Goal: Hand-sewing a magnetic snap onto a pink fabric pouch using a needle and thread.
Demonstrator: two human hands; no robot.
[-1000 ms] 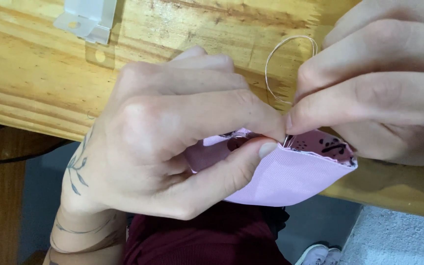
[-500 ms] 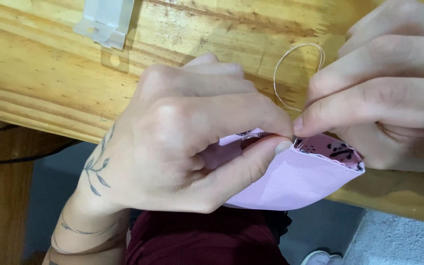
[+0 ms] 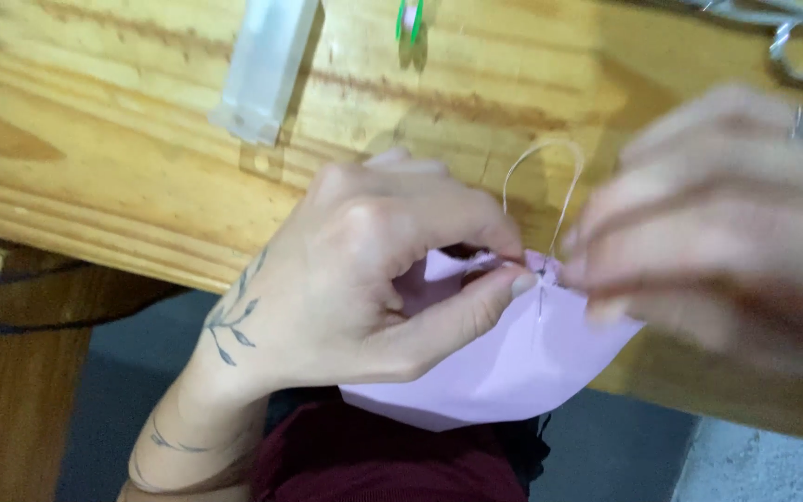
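Observation:
My left hand (image 3: pixel 364 270) pinches the top edge of a folded pink piece of fabric (image 3: pixel 513 363) between thumb and forefinger, just in front of the wooden table's edge. My right hand (image 3: pixel 717 223) is blurred with motion to the right of it; its fingertips hold a thin needle (image 3: pixel 541 296) that sticks into the fabric's edge. A loop of pale thread (image 3: pixel 541 177) arcs up from the needle between the two hands. My right hand wears a ring on one finger.
The wooden table (image 3: pixel 95 139) fills the upper part of the view. On it lie a clear plastic piece (image 3: pixel 267 65), a small green and pink bobbin (image 3: pixel 409 19) and metal scissors (image 3: pixel 792 33) at the top right. Dark red clothing (image 3: pixel 383 455) lies below.
The view has shifted down and right, showing more of the table. My right hand has moved slightly away from the left and is blurred, and the thread loop has grown narrower.

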